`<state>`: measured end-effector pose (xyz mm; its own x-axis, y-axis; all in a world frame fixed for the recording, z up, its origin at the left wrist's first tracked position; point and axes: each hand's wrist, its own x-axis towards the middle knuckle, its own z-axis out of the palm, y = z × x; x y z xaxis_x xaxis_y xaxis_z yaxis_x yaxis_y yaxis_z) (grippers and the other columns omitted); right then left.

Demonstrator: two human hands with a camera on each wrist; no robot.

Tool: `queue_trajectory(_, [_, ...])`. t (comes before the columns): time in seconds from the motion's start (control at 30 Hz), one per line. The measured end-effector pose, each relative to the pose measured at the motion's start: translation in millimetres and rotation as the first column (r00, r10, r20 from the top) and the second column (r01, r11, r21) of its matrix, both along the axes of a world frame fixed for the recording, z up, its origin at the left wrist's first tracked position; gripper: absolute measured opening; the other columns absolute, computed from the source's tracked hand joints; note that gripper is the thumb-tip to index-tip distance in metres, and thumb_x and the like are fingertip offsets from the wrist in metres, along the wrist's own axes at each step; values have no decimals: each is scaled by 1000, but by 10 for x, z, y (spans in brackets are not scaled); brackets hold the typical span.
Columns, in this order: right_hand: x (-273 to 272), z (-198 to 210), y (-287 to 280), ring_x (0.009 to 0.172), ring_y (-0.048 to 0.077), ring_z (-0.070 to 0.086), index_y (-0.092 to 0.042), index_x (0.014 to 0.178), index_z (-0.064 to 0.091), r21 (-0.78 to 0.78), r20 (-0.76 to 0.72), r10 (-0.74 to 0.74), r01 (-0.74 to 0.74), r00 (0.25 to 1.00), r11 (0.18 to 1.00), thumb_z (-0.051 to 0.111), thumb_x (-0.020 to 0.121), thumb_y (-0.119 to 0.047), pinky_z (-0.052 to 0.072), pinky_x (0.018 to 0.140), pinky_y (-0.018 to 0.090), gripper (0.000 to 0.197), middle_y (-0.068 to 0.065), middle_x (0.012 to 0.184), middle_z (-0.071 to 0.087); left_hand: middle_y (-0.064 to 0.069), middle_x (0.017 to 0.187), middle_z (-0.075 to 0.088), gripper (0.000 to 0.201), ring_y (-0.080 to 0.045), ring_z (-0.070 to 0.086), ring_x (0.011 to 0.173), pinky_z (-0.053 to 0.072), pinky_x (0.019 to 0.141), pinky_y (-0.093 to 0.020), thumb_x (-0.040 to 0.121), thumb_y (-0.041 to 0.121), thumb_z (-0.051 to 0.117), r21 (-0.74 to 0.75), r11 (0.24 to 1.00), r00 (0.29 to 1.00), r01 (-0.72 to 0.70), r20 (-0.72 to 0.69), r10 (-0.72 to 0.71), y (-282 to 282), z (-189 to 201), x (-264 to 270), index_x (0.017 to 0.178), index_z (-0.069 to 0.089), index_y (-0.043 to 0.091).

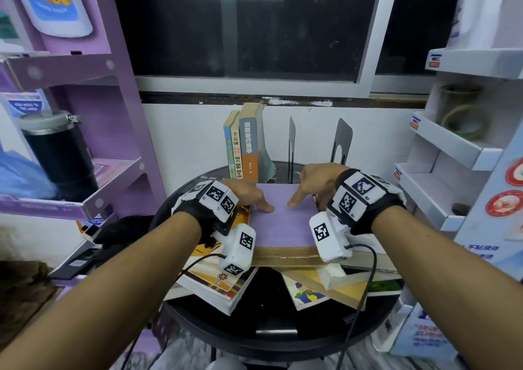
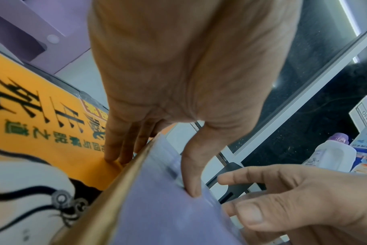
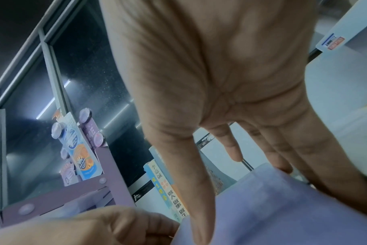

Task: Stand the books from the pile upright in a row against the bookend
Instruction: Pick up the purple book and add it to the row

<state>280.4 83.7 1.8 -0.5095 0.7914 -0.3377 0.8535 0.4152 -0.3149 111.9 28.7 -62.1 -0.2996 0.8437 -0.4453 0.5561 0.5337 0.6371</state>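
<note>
Three books (image 1: 240, 143) are already stood upright in a row at the back of the round black desk (image 1: 271, 327), with spines facing forward and the rightmost one leaning on a pale bookend (image 1: 267, 154). Two dark metal bookends (image 1: 291, 140) are seen further right, well apart from the row and holding nothing.

The rest of the pile (image 1: 283, 273) is still lying flat on the near half of the desk. On top of it, a thick book with a plain lilac cover (image 1: 283, 222) and a gold-toned edge is being gripped from both sides. The left hand (image 1: 249, 194) is closed round its left edge: the thumb is pressed on the cover, and in the left wrist view the fingers (image 2: 119, 149) are seen tucked down beside that edge, touching the orange book (image 2: 42, 124) below. The right hand (image 1: 314, 182) is set the same way on the right edge, thumb on the cover and fingers (image 3: 283, 149) reaching down past the far corner.

The task is judged to be under halfway done: the lilac book is not yet raised, and several more are left beneath it, an orange-and-white one (image 1: 218, 282) and some with coloured covers (image 1: 308, 293). How many lie underneath cannot be told.
</note>
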Motion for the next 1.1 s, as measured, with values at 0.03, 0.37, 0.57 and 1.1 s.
queue_trajectory(0.03, [-2,-18,-7,61,22,55,-4,96,53,-6,-3,4,-4,1000,1000,82,74,-34,49,62,36,48,7,72,54,-6,126,62,107,-30,61,113,48,99,-46,30,51,84,29,999,999,-18,31,17,-16,-11,-1,127,55,15])
queue_trajectory(0.37, [78,-41,-92,101,37,66,4,134,46,3,-198,-102,105,975,995,91,61,-14,55,89,51,88,22,123,62,-9,129,53,92,-32,56,115,49,97,-49,57,23,86,241,953,978,-186,143,155,-313,92,128,134,39,10])
queue_trajectory(0.57, [95,24,-149,93,35,68,0,126,53,36,-325,-154,175,933,984,93,56,-13,57,85,47,81,17,111,67,-10,130,48,83,-31,50,120,46,100,-51,72,2,79,395,891,971,-222,177,164,-337,199,95,138,29,7])
queue_trajectory(1.1, [-132,-93,-392,125,20,45,-13,145,38,227,-770,-19,300,638,927,89,63,-23,38,95,28,97,6,131,51,-3,139,37,98,-20,44,120,55,84,-46,55,-12,73,785,512,937,-349,296,185,-732,309,-19,136,35,27])
